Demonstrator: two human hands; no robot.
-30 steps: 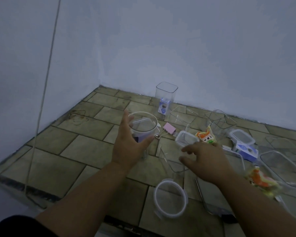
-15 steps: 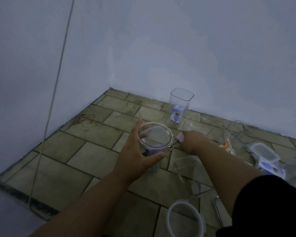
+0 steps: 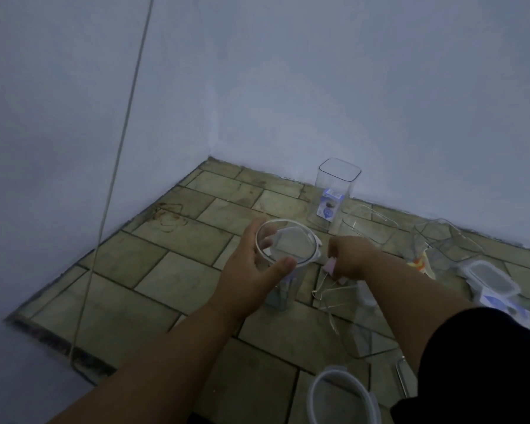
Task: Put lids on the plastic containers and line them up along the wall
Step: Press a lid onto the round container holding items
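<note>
The tiled floor [image 3: 172,283] carries 6 clear plastic containers: 1 round container [image 3: 283,249] at the middle, 1 tall square container [image 3: 334,191] at the far wall, 2 open containers [image 3: 367,228] [image 3: 441,243] to its right, 1 low container [image 3: 358,341] nearer the near edge, and 1 lidded container [image 3: 490,280] at the right edge. There are also 1 loose round lid [image 3: 343,396], 1 pink binder clip [image 3: 331,266], 1 orange packet [image 3: 419,264], and 2 hands, the left hand [image 3: 251,270] and the right hand [image 3: 349,258].

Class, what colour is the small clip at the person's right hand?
Pink: the clip, best in the head view.
</note>
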